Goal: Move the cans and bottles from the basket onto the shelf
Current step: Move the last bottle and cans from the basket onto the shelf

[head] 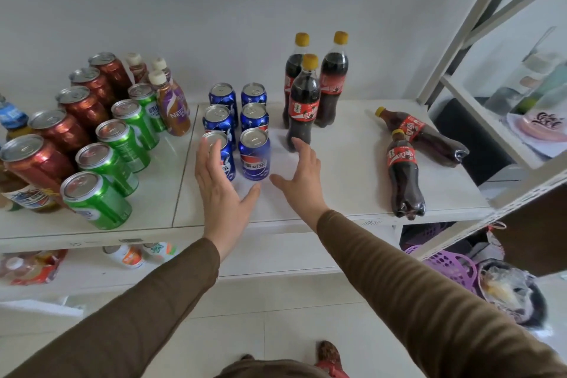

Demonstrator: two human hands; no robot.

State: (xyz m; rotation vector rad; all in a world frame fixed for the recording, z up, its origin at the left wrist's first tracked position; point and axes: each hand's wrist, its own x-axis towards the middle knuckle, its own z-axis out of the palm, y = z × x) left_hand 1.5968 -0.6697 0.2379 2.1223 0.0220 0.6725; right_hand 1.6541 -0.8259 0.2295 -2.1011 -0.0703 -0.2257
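Here, six blue Pepsi cans [237,129] stand in two rows on the white shelf [352,163]. The left hand [221,186] is spread flat, fingers against the front-left can; the right hand [302,175], also spread and empty, reaches beside a standing cola bottle [303,104]. A purple bottle [174,107] reads "Nescafé".

White tiled floor [276,316] below, a pink dish [540,129] on the side rack, packets [30,267] on the lower tier
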